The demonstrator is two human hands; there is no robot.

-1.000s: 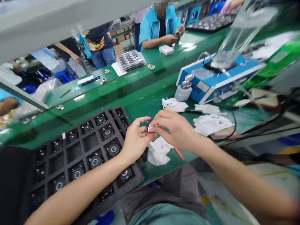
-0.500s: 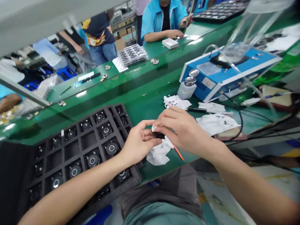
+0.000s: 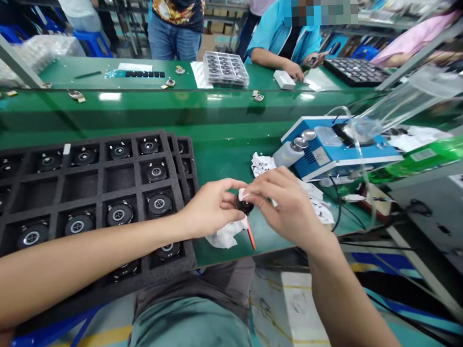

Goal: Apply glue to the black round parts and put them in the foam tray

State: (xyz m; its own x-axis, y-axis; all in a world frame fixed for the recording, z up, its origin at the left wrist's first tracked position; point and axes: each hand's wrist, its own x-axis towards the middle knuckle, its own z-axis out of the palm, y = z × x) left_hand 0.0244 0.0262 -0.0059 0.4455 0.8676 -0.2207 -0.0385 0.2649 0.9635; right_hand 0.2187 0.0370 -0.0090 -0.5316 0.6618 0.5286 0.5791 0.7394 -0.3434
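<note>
Between both hands is a round black watch body (image 3: 245,205). My left hand (image 3: 213,206) grips it at its left edge, thumb below and fingers behind. A small folded piece of white tissue (image 3: 241,193) is pinched in the fingertips of my right hand (image 3: 280,199) and pressed against the upper edge of the watch body. Below them a crumpled white tissue (image 3: 224,236) and an orange stick (image 3: 251,235) lie on the green bench. Beside my left forearm, a black foam tray (image 3: 138,195) holds several similar watch bodies, with some compartments vacant.
A white pump bottle (image 3: 288,154) with a metal top stands before a blue machine (image 3: 330,151). Black-spotted tissues (image 3: 262,164) lie nearby, and cables (image 3: 338,204) hang at the right edge. Across the bench, a co-worker in a blue jacket (image 3: 266,39) handles small parts near a clear box (image 3: 226,69).
My view has turned and levelled, so the bench and tray sit differently in the picture. Both hands still hold the watch body and tissue together, and more of its dark face shows now.
</note>
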